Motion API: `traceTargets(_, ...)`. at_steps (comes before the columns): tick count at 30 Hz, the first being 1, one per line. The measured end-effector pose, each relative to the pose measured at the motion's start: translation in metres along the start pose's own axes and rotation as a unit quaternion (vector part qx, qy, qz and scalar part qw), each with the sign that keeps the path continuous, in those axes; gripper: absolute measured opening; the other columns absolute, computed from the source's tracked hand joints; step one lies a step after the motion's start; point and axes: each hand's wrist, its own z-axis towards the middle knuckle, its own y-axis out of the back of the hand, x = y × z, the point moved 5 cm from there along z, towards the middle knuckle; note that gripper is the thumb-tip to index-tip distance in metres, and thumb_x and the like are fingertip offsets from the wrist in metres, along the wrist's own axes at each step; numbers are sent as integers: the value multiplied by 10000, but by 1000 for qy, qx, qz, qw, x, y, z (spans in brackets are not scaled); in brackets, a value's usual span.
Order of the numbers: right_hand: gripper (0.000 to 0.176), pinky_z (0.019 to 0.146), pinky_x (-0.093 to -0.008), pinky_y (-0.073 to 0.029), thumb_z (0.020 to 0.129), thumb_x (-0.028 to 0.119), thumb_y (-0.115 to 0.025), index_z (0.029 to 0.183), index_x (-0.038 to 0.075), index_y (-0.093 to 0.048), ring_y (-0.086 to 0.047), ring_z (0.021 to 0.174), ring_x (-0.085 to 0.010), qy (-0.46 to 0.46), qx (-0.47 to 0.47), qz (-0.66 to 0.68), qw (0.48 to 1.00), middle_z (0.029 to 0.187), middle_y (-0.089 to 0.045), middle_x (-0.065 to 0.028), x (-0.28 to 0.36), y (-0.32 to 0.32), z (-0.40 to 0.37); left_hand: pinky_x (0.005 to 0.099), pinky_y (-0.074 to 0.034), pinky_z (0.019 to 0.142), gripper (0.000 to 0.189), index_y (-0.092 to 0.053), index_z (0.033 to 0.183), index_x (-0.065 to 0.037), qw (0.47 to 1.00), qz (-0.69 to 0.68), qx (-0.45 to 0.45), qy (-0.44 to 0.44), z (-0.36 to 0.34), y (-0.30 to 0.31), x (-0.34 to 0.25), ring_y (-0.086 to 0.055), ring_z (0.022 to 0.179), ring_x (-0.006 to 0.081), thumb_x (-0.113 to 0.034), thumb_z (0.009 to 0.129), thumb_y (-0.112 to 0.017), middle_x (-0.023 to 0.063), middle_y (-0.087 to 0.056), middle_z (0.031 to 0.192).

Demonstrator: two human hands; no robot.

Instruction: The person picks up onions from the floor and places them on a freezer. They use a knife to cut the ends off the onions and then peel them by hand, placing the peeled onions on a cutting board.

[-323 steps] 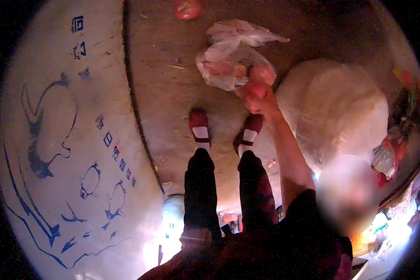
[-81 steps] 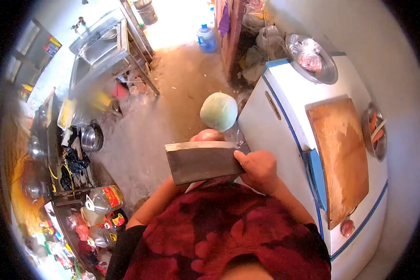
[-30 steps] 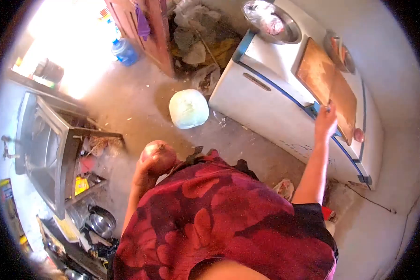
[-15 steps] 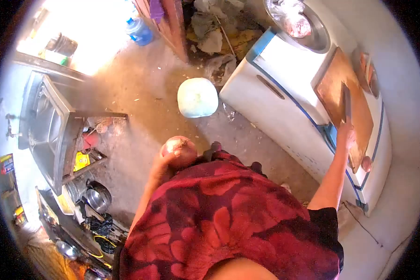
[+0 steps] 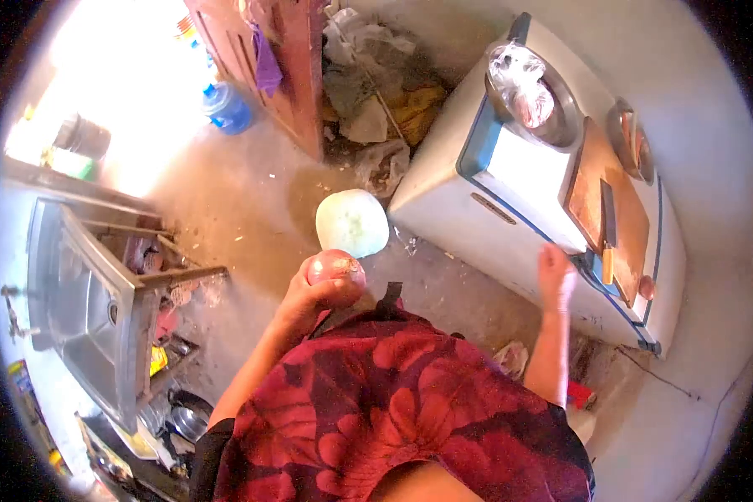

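I have the left hand [image 5: 309, 294] gripping a round, reddish vegetable [image 5: 336, 268], well apart from the brown wooden board [image 5: 588, 197]. My right hand [image 5: 555, 272], fingers narrow, is nearer; a dark-bladed knife [image 5: 608, 222] lies on the board.

Bright light floods the doorway beside an open reddish door [image 5: 297, 92]; bare, speckled floor [image 5: 251, 192]; pale, plain wall [image 5: 703, 125] behind a white, blue-edged desk [image 5: 468, 222]; metal sink [image 5: 84, 309] on a stand opposite.

White, blue-trimmed chest appliance [image 5: 520, 171], right of the frame
On top lie a large round steel bowl [image 5: 570, 125], smaller metal bowl [image 5: 616, 134], brown rectangular wooden board [image 5: 631, 216] and small reddish round object [image 5: 647, 288].
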Motion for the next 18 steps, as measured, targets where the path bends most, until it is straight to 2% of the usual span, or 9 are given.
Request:
traceTargets(1,157,635,-399,-510,861,243,-586,895,99,-636,-641,721,-314,-12,57,-17,998,816,-657,-135,15,-14,-13,370,-526,839,601,-429,1231,-13,1000,7,13,12,3,-1,-6,-597,970,225,-117,713,-716,122,-571,1099)
traceTargets(2,157,616,-404,-514,857,259,-588,899,116,-637,-636,711,-334,36,44,-32,998,803,-653,-137,17,-35,-27,371,-526,836,601,-431,1229,-13,1000,10,22,19,6,-1,-9,-596,969,224,-118,712,-719,120,-570,1099)
traceTargets(4,151,643,-431,-511,844,245,-592,920,121,-632,-639,760,-335,22,129,-54,990,841,-657,-145,29,-57,-54,373,-527,830,602,-435,1226,-13,999,17,37,25,10,0,-16,-596,968,222,-120,709,-725,117,-568,1099)
traceTargets(6,190,662,-445,-506,835,278,-594,934,118,-623,-637,800,-336,30,146,9,989,865,-657,-141,31,-73,-84,369,-527,816,597,-441,1227,-14,998,34,29,32,13,2,-20,-595,967,220,-112,710,-723,109,-570,1097)
traceTargets(9,237,666,-470,-497,834,332,-580,936,121,-613,-630,806,-352,-17,274,-32,961,862,-654,-146,17,-95,-131,347,-523,816,553,-461,1223,-17,996,30,51,74,16,-2,-12,-595,957,212,-100,724,-687,103,-577,1083)
traceTargets(11,265,681,-496,-485,830,367,-566,927,124,-610,-622,814,-371,-67,316,-54,945,855,-650,-153,16,-98,-155,338,-524,802,542,-470,1219,-17,993,28,78,85,17,-3,-3,-599,939,207,-106,724,-674,104,-581,1079)
traceTargets(13,266,698,-468,-487,805,332,-600,957,115,-622,-621,820,-360,-100,327,-47,938,855,-659,-132,14,-102,-176,327,-524,776,553,-478,1220,-14,991,56,85,81,20,1,2,-608,912,203,-128,714,-668,109,-587,1080)
traceTargets(16,273,712,-467,-487,806,337,-596,976,126,-623,-619,835,-360,-62,346,-38,935,866,-657,-136,-1,-120,-205,331,-521,780,575,-475,1225,-5,986,116,78,89,14,-1,3,-611,918,203,-143,703,-674,105,-599,1055)
traceTargets(18,289,723,-467,-490,806,345,-591,1001,134,-620,-619,844,-364,-75,361,-18,929,878,-657,-141,-13,-130,-217,346,-520,805,547,-479,1208,-6,988,107,69,84,8,-6,7,-614,940,218,-145,716,-672,117,-607,1045)
